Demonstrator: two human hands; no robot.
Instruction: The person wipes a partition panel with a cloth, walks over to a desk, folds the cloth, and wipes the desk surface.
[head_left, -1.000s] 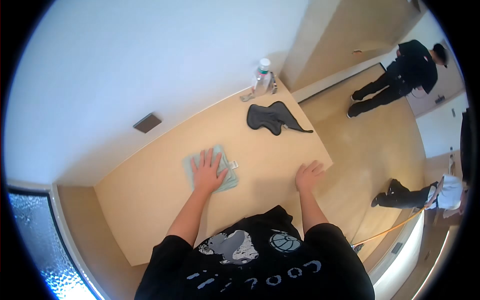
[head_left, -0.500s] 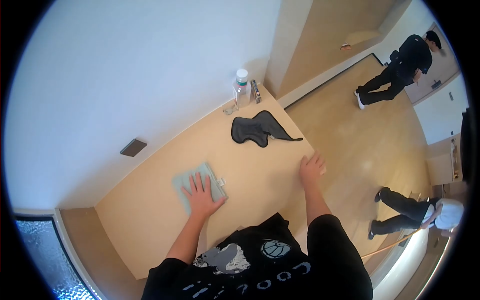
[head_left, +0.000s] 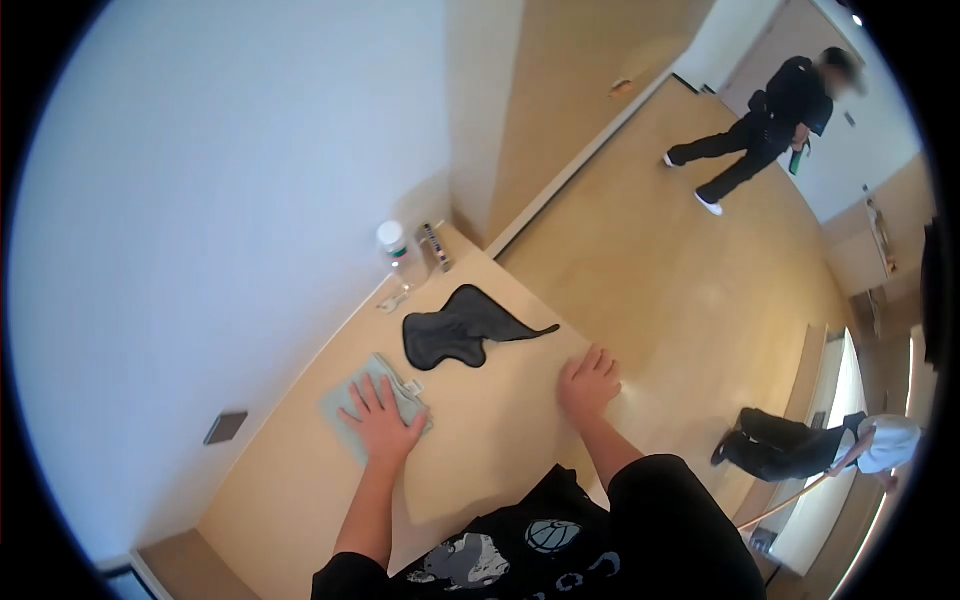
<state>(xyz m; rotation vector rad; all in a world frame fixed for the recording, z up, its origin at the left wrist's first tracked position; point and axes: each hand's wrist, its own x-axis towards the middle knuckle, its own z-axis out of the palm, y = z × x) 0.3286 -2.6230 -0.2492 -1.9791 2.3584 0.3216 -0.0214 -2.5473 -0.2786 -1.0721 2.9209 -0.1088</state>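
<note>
On the light wood tabletop (head_left: 480,430) lies a folded pale green cloth (head_left: 345,405) with a small white tag. My left hand (head_left: 385,420) is pressed flat on it, fingers spread. My right hand (head_left: 590,385) rests at the table's right edge, its fingers extended over the edge and holding nothing visible. Between and beyond my hands is a dark grey, black-edged, irregularly shaped flat item (head_left: 460,330) with a narrow tail. Neither hand touches it.
A clear white-capped bottle (head_left: 405,260), a small dark narrow box (head_left: 437,248) and a small clear item (head_left: 392,301) stand near the wall corner. One person (head_left: 770,125) in black stands across the floor; another (head_left: 830,445) holds a long stick at right.
My left hand has slid the cloth closer to the dark grey item. My head view has shifted. The far person in black has turned and moved their legs.
</note>
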